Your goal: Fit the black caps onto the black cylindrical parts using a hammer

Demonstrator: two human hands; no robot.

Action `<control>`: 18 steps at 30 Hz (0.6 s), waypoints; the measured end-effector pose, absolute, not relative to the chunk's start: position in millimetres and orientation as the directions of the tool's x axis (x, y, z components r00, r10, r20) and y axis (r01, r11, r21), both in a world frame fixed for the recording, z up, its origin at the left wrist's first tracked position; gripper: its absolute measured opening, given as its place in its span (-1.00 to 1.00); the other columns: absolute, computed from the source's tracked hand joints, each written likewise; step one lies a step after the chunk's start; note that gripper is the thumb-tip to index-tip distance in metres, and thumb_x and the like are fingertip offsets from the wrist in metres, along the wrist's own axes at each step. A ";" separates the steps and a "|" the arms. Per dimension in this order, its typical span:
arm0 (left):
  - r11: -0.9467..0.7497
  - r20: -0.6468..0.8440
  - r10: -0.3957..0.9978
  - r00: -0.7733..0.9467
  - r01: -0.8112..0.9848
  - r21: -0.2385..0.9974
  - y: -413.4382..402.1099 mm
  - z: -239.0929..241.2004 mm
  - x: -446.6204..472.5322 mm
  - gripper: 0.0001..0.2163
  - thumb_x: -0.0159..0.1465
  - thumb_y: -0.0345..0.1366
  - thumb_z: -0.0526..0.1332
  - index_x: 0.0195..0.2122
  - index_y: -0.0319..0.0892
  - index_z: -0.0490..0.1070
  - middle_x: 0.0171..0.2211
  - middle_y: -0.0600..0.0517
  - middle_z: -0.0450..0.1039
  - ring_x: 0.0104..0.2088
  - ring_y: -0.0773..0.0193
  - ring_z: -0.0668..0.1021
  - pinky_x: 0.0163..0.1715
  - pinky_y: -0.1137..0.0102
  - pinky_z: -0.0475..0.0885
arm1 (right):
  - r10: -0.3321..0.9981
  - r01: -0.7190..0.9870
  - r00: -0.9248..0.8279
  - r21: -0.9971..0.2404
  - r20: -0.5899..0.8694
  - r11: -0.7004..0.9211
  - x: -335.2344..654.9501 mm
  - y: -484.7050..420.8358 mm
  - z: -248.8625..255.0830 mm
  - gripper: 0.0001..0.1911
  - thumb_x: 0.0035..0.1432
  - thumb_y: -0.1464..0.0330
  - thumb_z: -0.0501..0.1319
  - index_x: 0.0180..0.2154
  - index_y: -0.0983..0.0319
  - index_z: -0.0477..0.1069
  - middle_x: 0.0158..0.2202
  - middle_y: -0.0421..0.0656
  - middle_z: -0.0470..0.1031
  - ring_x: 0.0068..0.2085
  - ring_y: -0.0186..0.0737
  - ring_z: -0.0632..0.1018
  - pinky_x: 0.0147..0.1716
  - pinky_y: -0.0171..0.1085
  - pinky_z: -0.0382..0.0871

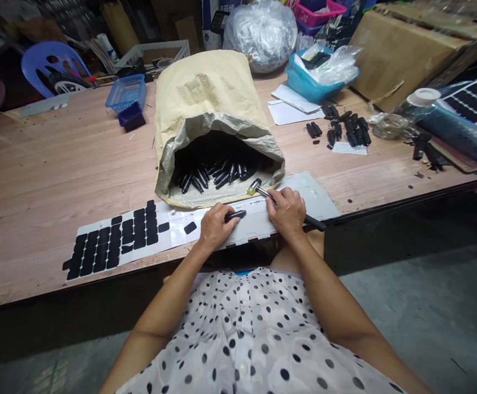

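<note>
My left hand (pixel 214 225) is closed around a slim black pen-like piece (pixel 236 215) that points to the right, just above a pale board (pixel 259 216) on the table edge. In my right hand (pixel 288 212) is a small hammer (pixel 261 190), gripped by its dark handle; its metal head has a yellowish-green face and points toward the left. Right behind both hands lies a large cream sack (pixel 208 82), its mouth open toward me, with several black pen-like pieces (pixel 222 174) inside. Left of my left hand, a white sheet (pixel 164 241) bears rows of black rounded stickers (pixel 103 243).
Black parts (pixel 347 128) lie in a cluster at the right, near a turquoise basket (pixel 310 82) and a cardboard box (pixel 402 54). A clear jar (pixel 423 98) stands farther right. Blue baskets (pixel 127 93) sit left of the sack. The wooden table (pixel 58 164) ends just before my body.
</note>
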State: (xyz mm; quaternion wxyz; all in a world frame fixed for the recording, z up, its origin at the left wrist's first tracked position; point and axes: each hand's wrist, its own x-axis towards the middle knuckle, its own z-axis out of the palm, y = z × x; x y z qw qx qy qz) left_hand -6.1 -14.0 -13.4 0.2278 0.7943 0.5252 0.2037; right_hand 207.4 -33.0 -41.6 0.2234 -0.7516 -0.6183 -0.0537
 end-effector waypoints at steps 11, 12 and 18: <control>-0.200 0.034 0.973 0.229 0.755 0.624 -12.0 -13.7 5.1 -0.90 0.20 -0.32 0.39 -0.25 -0.06 0.55 -0.26 0.06 0.48 -0.21 0.17 0.57 -0.20 0.29 0.48 | 0.910 0.960 0.215 -0.250 0.354 -0.130 210.4 -32.4 -43.9 -0.67 0.34 0.31 0.06 -0.03 0.14 0.56 -0.21 -0.03 0.43 -0.16 -0.03 0.30 -0.20 -0.16 0.11; -0.183 0.019 0.975 0.219 0.760 0.624 -11.7 -12.0 6.2 -0.89 0.20 -0.32 0.39 -0.25 -0.05 0.55 -0.26 0.06 0.48 -0.21 0.17 0.57 -0.22 0.30 0.47 | 0.908 0.960 0.216 -0.249 0.358 -0.130 210.6 -32.3 -44.1 -0.68 0.34 0.31 0.06 -0.03 0.14 0.56 -0.21 -0.03 0.44 -0.16 -0.03 0.30 -0.20 -0.16 0.11; -0.150 -0.032 0.975 0.222 0.753 0.641 -9.4 -9.7 7.0 -0.83 0.15 -0.30 0.45 -0.23 -0.05 0.56 -0.27 0.08 0.46 -0.22 0.17 0.58 -0.23 0.31 0.47 | 0.905 0.959 0.217 -0.253 0.366 -0.128 211.6 -32.0 -44.8 -0.68 0.34 0.31 0.07 -0.04 0.15 0.55 -0.21 -0.02 0.43 -0.17 -0.03 0.30 -0.21 -0.17 0.10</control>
